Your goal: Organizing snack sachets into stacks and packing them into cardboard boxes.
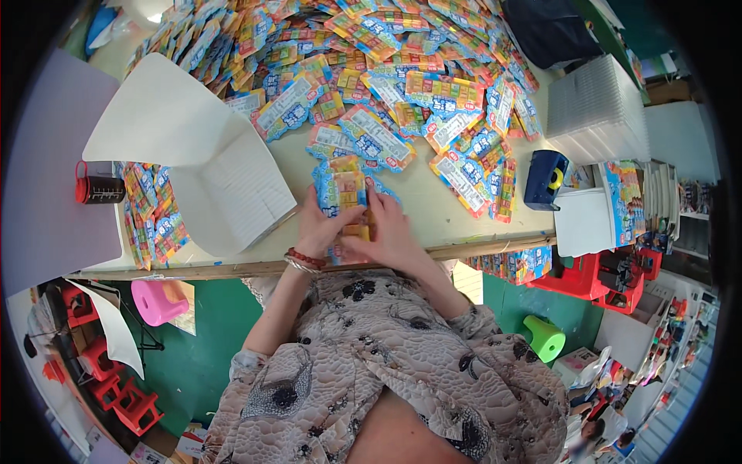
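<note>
Near the table's front edge I hold a blue-and-orange packet (340, 190) with rows of small coloured blocks. My left hand (317, 226) wraps its left side, the thumb across its front. At its right edge my right hand (392, 233) has its fingers bent around it, with the thumb near the lower end. Part of the packet is hidden behind both thumbs. Just beyond it lies another packet (376, 138) of the same kind, label side up. Farther back, a large heap of such packets (371, 37) covers the table.
To the left stand a white open carton (232, 182), more packets (154, 203) and a dark bottle (104, 189) with a red lid. On the right are a navy tape dispenser (543, 181) and stacked clear trays (599, 108). A wooden edge (495, 246) borders the table in front.
</note>
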A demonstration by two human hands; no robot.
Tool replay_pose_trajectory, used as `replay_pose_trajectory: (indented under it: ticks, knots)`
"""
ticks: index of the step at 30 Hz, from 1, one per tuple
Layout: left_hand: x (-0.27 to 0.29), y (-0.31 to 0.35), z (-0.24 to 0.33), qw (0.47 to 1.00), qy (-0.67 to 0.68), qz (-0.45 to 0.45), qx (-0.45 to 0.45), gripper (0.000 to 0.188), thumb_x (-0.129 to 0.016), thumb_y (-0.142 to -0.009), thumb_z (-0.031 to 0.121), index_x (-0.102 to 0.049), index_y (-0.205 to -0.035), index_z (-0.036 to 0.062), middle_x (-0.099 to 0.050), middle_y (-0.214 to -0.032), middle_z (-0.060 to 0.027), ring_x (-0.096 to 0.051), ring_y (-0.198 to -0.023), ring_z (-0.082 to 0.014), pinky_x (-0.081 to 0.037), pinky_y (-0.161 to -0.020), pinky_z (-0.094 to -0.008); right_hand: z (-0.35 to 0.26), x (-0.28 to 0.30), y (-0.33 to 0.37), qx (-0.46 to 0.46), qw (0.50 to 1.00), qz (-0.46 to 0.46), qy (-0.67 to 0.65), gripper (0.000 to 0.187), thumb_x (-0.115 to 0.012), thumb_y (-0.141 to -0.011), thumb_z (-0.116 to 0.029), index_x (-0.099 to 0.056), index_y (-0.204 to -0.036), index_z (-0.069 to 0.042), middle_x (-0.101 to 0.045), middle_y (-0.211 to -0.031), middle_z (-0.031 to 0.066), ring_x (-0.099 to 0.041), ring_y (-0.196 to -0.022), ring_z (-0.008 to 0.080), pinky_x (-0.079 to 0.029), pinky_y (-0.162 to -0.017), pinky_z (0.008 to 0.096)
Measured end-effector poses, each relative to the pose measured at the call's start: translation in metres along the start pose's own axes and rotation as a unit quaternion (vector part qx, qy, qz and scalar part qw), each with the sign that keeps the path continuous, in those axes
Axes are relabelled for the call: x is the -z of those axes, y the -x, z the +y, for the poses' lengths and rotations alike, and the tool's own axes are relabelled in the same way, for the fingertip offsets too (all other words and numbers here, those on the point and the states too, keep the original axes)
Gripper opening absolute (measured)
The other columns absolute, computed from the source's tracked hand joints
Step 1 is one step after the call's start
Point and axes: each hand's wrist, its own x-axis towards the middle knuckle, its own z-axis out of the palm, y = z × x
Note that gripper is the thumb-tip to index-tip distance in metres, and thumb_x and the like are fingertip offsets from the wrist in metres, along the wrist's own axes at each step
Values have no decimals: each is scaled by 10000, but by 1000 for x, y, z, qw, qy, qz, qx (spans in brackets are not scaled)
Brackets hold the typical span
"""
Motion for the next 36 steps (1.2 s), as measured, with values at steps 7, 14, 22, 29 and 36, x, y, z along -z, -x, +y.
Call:
replay_pose_trajectory:
  ticks: [7, 14, 22, 29, 36]
  knots:
    - [-1, 34, 52, 923, -371, -29, -101, 686, -777, -665, 189, -447, -1254, 68, -617, -1003, -147, -648, -813, -355, -534, -660, -419, 8, 28, 5, -38, 976, -5, 214, 813, -810, -641, -363, -449, -1290, -31, -465, -1195, 140, -475, -1127, 300, -388, -903, 435]
    - [-19, 37, 42, 840, -526, -48, -123, 972, -795, -645, 187, -264, -1459, 145, -595, -1013, -134, -633, -831, -345, -519, -659, -429, 34, 46, -12, -106, 994, -2, 39, 511, -778, -692, -274, -487, -1046, -47, -604, -932, 192, -617, -866, 341, -463, -728, 436]
    - [-10, 12, 31, 918, -391, 47, -51, 1121, -824, -649, 282, -107, -1485, 73, -633, -1070, -222, -645, -890, -366, -517, -730, -449, 0, 50, -3, -56, 997, 17, 49, 254, -609, -795, -108, -469, -995, -38, -600, -675, 175, -598, -573, 353, -448, -556, 455]
    - [-13, 9, 25, 951, -279, 33, -128, 1174, -830, -672, 365, -56, -1472, -7, -572, -1168, -251, -609, -996, -381, -506, -814, -424, 3, -4, -11, -120, 967, 27, -225, 297, -614, -849, -180, -424, -1034, -44, -595, -676, 122, -620, -597, 308, -475, -540, 431]
    - [-13, 38, 25, 957, -212, -26, -195, 1153, -824, -688, 292, -43, -1484, -2, -540, -1199, -230, -577, -1019, -362, -478, -864, -410, 12, 15, -11, -121, 867, -143, -462, 321, -421, -1002, -334, -477, -1125, -43, -594, -920, 63, -602, -752, 148, -500, -700, 309]
